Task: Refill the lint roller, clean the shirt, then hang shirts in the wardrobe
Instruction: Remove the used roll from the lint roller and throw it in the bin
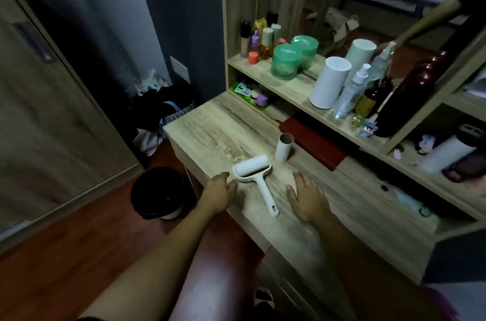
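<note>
White lint roller (253,168) is laid flat on the wooden desk (210,133), near the front left corner. Its roll end is turned away from the person and the handle is pointed back toward the front edge. A white roll is seated in the frame. A bare cardboard tube (284,148) is stood upright just beside the roller's right end, with a small gap seen.

Left hand (219,193) is rested at the desk edge. Its fingers are loosely bent and set narrow, tips against the left end of the roller frame (nothing is enclosed by them). Right hand (306,198) is laid palm down on the desk right of the handle, fingers straight and close together, apart from the roller.

A dark red box (313,144) is tucked under the shelf (297,86) behind the tube. Green jars (285,61), a white cylinder (328,82) and a spray bottle (349,94) are stood on the shelf. A black bin (160,193) is seen on the floor left of the desk.
</note>
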Demonstrator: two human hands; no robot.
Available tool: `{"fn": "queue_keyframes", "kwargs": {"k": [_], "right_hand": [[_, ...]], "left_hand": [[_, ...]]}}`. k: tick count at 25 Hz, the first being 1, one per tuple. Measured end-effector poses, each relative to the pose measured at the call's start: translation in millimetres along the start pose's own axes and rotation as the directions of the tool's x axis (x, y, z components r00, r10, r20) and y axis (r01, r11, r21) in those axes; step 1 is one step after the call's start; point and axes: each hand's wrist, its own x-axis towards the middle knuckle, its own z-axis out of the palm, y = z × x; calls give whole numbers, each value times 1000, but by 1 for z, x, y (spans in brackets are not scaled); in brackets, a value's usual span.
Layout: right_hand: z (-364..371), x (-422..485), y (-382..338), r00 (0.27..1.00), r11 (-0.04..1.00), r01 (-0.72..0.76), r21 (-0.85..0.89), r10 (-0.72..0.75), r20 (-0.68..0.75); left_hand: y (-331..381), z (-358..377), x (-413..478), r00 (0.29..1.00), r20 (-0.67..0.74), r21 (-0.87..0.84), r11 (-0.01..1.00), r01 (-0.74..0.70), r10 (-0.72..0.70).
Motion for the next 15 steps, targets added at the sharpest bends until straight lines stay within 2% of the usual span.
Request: {"fn": "queue_keyframes", "kwargs": {"k": [2, 6, 8, 15], "right_hand": [[7, 14, 18, 1000, 1000, -13, -24, 13, -20], [30, 38, 45, 999, 994, 47, -103, -48, -10], [33, 46, 50, 999, 992, 50, -116, -49, 13], [47, 49, 60, 995, 989, 81, -127, -87, -45]], "left_hand": [[10, 19, 15, 993, -66, -77, 993, 94, -100], [26, 66, 28, 963, 6, -150, 952, 267, -269], [32, 81, 31, 936, -22, -191, 920, 342, -352], [50, 108, 31, 909, -148, -284, 897, 339, -391]]}}
